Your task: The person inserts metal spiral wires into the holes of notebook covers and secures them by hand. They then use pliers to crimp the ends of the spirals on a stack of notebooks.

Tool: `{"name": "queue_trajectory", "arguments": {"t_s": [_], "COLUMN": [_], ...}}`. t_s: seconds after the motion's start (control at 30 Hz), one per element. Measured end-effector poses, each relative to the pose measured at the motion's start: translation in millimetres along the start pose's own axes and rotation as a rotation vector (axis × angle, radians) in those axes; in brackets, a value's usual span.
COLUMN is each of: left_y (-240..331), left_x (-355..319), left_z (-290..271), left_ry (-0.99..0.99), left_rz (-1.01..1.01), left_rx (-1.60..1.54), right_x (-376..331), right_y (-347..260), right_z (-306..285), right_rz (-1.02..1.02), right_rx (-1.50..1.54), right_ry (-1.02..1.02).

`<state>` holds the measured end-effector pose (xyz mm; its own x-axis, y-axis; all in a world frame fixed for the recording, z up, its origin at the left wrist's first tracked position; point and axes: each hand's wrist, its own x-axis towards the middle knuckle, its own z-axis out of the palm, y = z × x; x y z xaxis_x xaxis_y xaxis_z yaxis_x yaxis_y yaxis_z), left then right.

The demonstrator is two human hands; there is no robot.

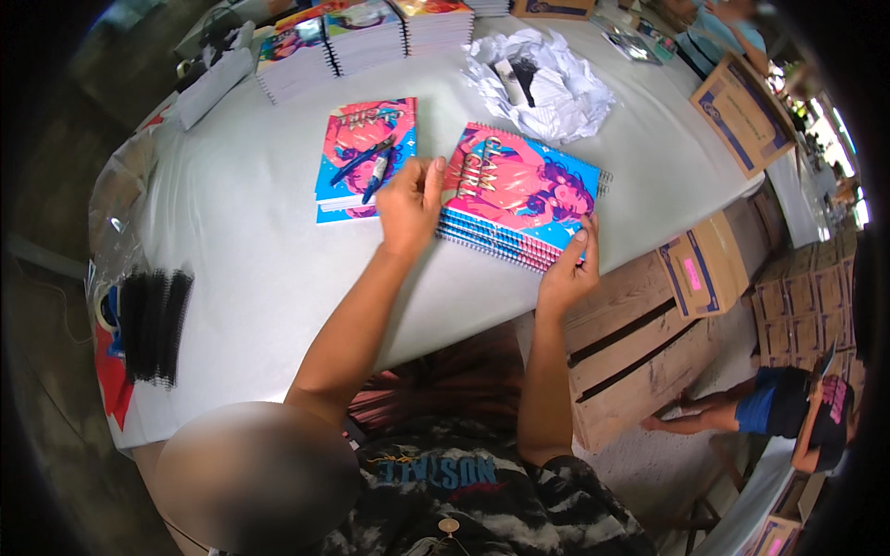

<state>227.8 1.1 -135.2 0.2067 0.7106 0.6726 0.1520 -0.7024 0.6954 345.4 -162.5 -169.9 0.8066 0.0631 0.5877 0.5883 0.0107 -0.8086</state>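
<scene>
Both hands' fingers grip a notebook stack (519, 199); pens (371, 167), crumpled paper (542, 83) nearby.

I see bare table (250, 269) left of my hands; ahead, crumpled paper (542, 83) (and notebook stacks (362, 42)) block.

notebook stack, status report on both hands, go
Left hand gripping notebook stack at its left edge. Right hand on its near right corner. Crumpled paper behind, apart.

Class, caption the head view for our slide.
Both hands, left and right, square a notebook stack on the white table.
</scene>
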Motion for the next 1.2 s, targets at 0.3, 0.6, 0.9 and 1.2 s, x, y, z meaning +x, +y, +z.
{"name": "queue_trajectory", "arguments": {"t_s": [0.3, 0.6, 0.9, 1.2], "left_y": [-66.0, -49.2, 52.1, 23.7], "left_x": [5.6, 66.7, 31.7, -86.0], "left_z": [-106.1, -140.5, -193.4, -233.3], "left_ry": [-0.374, -0.601, -0.071, -0.292], "left_rz": [0.318, 0.075, -0.096, -0.493], "left_rx": [0.981, 0.394, -0.321, -0.197], "right_x": [-4.8, -6.8, -55.1, -63.6], "right_y": [4.2, -37.3, -122.3, -95.3], "right_z": [-0.3, -12.2, 12.3, 4.5], "right_rz": [-0.043, -0.340, 0.577, 0.355], "right_rx": [0.036, -0.155, 0.967, 0.715], "right_ry": [-0.002, 0.097, -0.546, -1.284]}}
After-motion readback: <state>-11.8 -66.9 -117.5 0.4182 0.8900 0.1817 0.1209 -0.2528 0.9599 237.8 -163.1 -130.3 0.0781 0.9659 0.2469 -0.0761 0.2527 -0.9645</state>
